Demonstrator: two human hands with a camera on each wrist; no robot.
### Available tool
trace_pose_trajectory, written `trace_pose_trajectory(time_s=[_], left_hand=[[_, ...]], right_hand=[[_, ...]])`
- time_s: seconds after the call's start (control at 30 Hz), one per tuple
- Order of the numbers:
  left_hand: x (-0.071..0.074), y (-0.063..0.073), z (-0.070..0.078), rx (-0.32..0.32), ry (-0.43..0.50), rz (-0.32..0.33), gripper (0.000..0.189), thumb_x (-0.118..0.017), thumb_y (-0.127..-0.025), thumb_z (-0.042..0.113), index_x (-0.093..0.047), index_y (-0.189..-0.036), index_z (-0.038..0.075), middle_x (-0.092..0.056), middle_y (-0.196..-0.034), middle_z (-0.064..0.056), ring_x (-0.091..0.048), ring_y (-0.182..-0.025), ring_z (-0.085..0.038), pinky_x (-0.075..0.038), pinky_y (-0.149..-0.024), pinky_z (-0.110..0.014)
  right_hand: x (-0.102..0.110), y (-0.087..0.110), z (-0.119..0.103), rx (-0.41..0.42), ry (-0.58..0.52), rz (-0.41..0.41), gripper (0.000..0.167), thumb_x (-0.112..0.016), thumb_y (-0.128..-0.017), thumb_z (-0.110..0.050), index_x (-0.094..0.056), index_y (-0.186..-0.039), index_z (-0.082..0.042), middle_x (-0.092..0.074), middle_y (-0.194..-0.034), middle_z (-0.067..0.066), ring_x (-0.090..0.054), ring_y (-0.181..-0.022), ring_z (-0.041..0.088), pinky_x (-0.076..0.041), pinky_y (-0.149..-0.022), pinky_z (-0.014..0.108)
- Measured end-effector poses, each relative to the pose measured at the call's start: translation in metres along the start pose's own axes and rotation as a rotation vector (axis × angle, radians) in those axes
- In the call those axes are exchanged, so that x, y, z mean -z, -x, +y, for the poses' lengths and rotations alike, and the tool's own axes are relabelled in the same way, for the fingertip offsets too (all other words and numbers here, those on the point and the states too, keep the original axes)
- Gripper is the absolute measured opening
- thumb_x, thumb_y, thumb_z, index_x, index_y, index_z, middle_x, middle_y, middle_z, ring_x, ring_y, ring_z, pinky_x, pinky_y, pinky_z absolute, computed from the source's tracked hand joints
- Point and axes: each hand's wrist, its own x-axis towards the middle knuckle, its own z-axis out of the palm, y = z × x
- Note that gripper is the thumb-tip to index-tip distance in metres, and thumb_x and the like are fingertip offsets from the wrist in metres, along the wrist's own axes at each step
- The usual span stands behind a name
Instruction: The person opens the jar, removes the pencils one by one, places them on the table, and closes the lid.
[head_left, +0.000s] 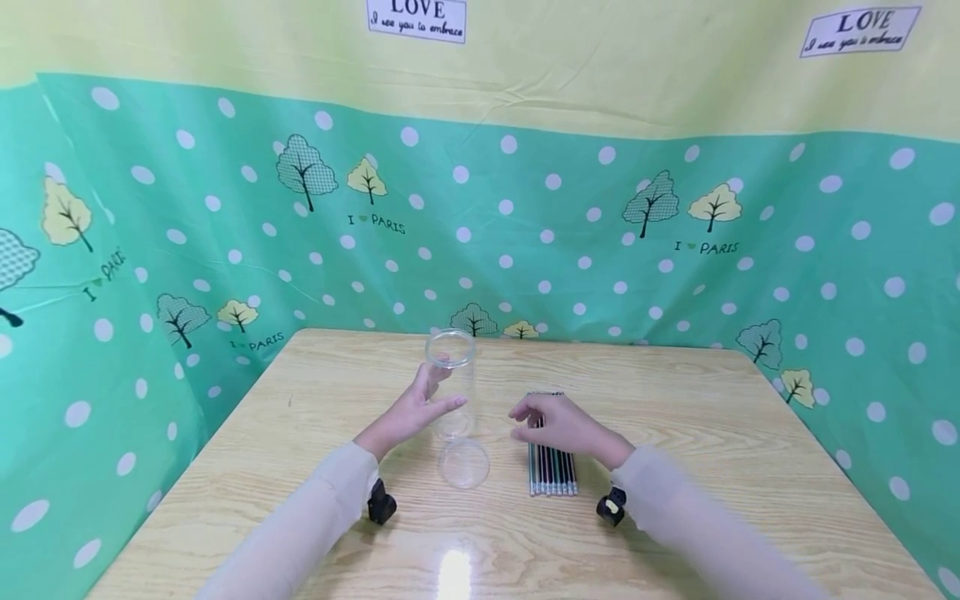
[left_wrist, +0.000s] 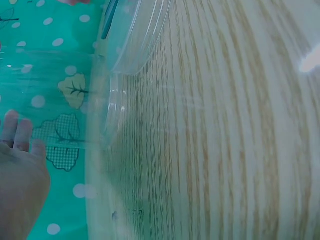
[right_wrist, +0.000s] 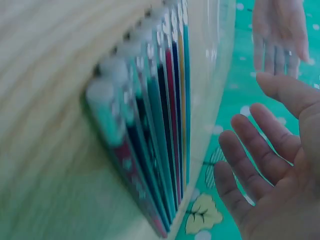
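Note:
A clear cylindrical jar (head_left: 463, 383) stands upright on the table, left of the middle. At its left side is my left hand (head_left: 416, 407), thumb spread from the other fingers. Those fingers (left_wrist: 22, 131) look straight and overlap the jar's wall in the left wrist view. A round clear lid (head_left: 463, 464) lies just in front of the jar's base. Several pencils (head_left: 553, 473) lie side by side in a row to the right. Over their far part hovers my right hand (head_left: 564, 427), fingers loosely bent with nothing between them.
The wood-grain table (head_left: 675, 500) ends at a green dotted curtain (head_left: 525, 208) behind and at both sides. Dark wrist cameras (head_left: 381, 502) sit under both forearms. A bright reflection shows near the table's front.

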Motion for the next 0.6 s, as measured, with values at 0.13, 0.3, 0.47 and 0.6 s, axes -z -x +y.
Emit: trace_pose_trajectory(time_s=[0.13,0.3,0.47,0.6], left_hand=[[0.000,0.001,-0.001,0.007,-0.006,0.000,0.086,-0.068,-0.097,0.035,-0.008,-0.158,0.027,-0.022,-0.162,-0.015,-0.013,-0.151,-0.035,-0.012,-0.116,-0.065],[0.000,0.001,-0.001,0.007,-0.007,0.007,0.089,-0.069,-0.096,0.039,-0.008,-0.159,0.026,-0.024,-0.162,-0.015,-0.015,-0.150,-0.034,-0.014,-0.116,-0.065],[0.000,0.001,-0.001,0.001,-0.009,0.010,0.091,-0.071,-0.093,0.045,-0.010,-0.158,0.026,-0.025,-0.161,-0.014,-0.016,-0.150,-0.032,-0.015,-0.116,-0.064],[0.000,0.002,0.001,-0.005,-0.021,0.010,0.092,-0.071,-0.093,0.045,-0.010,-0.159,0.025,-0.025,-0.162,-0.015,-0.017,-0.150,-0.034,-0.015,-0.116,-0.064]], right_hand=[[-0.012,-0.002,-0.009,0.027,0.019,-0.089,0.046,-0.075,-0.092,-0.029,-0.063,-0.129,-0.004,-0.064,-0.126,0.008,-0.061,-0.112,0.028,-0.053,-0.094,0.044],[-0.029,-0.007,-0.023,0.030,0.064,-0.178,0.064,-0.079,-0.087,-0.037,-0.056,-0.139,-0.010,-0.056,-0.138,0.003,-0.055,-0.123,0.026,-0.048,-0.103,0.042],[-0.045,-0.013,-0.036,0.055,0.150,-0.208,0.078,-0.082,-0.081,-0.044,-0.051,-0.144,-0.010,-0.054,-0.139,0.004,-0.052,-0.124,0.019,-0.045,-0.106,0.037],[-0.056,-0.017,-0.042,0.045,0.276,-0.192,0.087,-0.082,-0.077,-0.055,-0.051,-0.144,-0.009,-0.055,-0.135,0.005,-0.054,-0.118,0.016,-0.048,-0.101,0.034]])
